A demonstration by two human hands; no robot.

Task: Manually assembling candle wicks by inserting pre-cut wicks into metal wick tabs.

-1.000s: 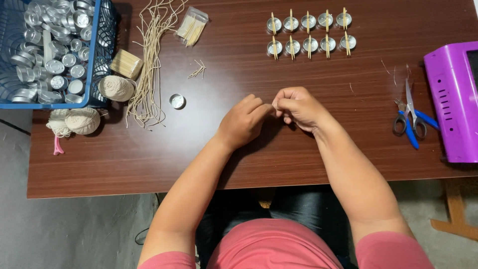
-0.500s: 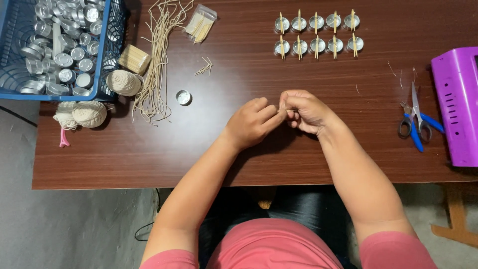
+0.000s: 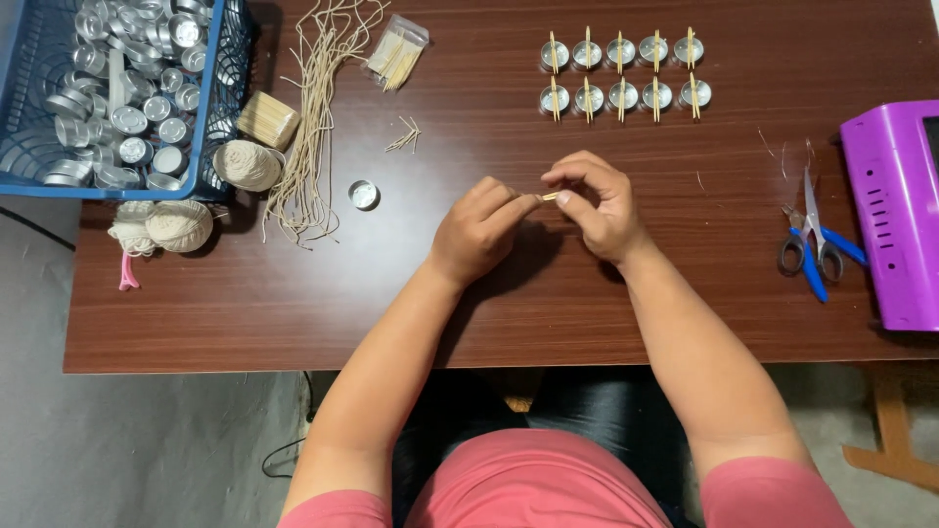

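Both hands meet over the middle of the brown wooden table (image 3: 293,313), a little nearer its front edge than its back. The left hand (image 3: 476,232) is curled, its thumb and forefinger stretched toward the right and pinching one end of a small pale wooden stick (image 3: 549,197); the right hand (image 3: 599,202) is bent over the other end, its fingertips closed on the same stick, so the piece is gripped between the two hands just above the tabletop. What else, if anything, sits between the fingers is too small to tell. Just left of the left hand a single small round metal cup (image 3: 363,194) stands alone on the wood. Farther left lies a loose bundle of cut beige wick strings (image 3: 311,117), running from the back edge toward the front, with a few short sticks (image 3: 404,137) scattered beside it and a clear bag of sticks (image 3: 396,52) near the back edge. At the back left corner a blue wire basket (image 3: 220,108) holds a heap of empty metal cups, with a stack of sticks (image 3: 266,119) and a ball of string (image 3: 246,164) touching its right side, and another ball of string (image 3: 176,225) at the left edge. Toward the back right, two rows of metal cups with sticks laid across them (image 3: 621,73) stand in neat order. Blue-handled scissors (image 3: 814,244) lie near the right edge, just beside a purple plastic case (image 3: 895,225).
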